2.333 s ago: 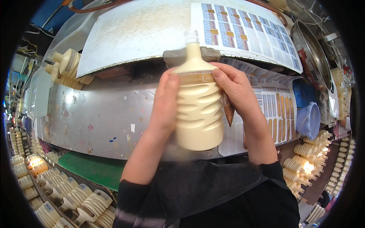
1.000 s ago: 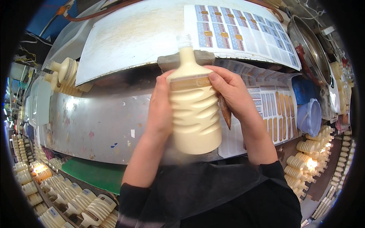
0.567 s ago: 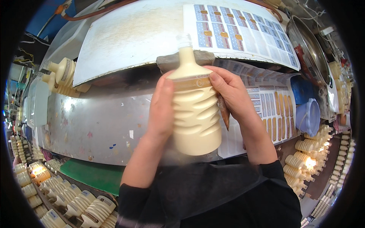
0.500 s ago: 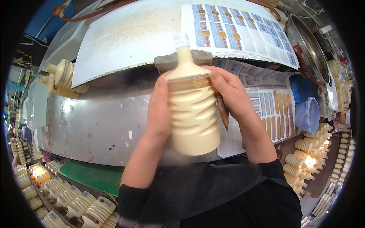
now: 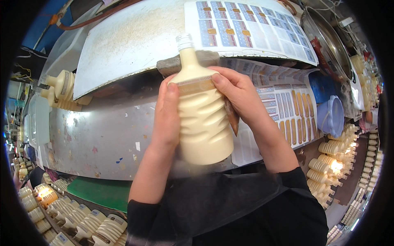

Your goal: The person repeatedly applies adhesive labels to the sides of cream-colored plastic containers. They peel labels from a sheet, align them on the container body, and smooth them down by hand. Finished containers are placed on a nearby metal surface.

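A cream-coloured bottle with wavy ridges and a clear threaded neck is held between my two hands, its neck pointing away and slightly left. My left hand lies along its left side, thumb near the end of a tan label band below the shoulder. My right hand grips the upper right side, its thumb pressed on the band's right end. Under the right palm sticks out a brown pointed tool; its upper part is hidden. Behind the bottle's shoulder is a grey folded pad.
Sheets of labels lie on the white board, and another label sheet lies at the right. A blue-violet bucket and a metal basin stand beyond. More bottles lie at left; rows of bottles fill the lower left.
Both hands have shifted slightly left with the bottle. The bottle has turned a little about its length, and my left thumb now presses its front near the label band.
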### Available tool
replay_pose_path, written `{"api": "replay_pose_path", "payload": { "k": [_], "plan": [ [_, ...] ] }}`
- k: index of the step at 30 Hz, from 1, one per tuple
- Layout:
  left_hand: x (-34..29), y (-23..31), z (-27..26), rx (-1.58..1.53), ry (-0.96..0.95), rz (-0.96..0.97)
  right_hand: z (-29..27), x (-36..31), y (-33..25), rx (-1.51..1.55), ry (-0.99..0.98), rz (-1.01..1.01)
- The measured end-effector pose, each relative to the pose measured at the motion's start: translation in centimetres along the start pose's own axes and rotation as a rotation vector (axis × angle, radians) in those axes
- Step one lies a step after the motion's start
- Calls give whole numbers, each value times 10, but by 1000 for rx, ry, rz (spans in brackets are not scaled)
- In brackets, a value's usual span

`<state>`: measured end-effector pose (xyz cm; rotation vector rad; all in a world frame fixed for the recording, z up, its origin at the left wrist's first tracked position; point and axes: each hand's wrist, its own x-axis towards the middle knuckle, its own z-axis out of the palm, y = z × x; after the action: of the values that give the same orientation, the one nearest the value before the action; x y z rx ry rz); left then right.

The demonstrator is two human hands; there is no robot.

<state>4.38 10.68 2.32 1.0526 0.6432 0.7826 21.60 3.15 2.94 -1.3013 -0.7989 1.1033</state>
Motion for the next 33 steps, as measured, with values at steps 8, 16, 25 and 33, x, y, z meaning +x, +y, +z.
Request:
{"api": "replay_pose_path", "payload": {
  "k": [8,16,25,33],
  "plan": [
    [0,4,-1,-30,-9,-20,-22,-4,-43,141,93,53],
    [-1,7,3,17,-10,-34,38,-28,-37,-739,301,-604],
    [-1,4,4,-46,13,-82,1,-20,-17,-292,456,-244],
    [-23,2,-7,-49,-80,-103,4,-18,-13,-363,469,-362]
  ]
}}
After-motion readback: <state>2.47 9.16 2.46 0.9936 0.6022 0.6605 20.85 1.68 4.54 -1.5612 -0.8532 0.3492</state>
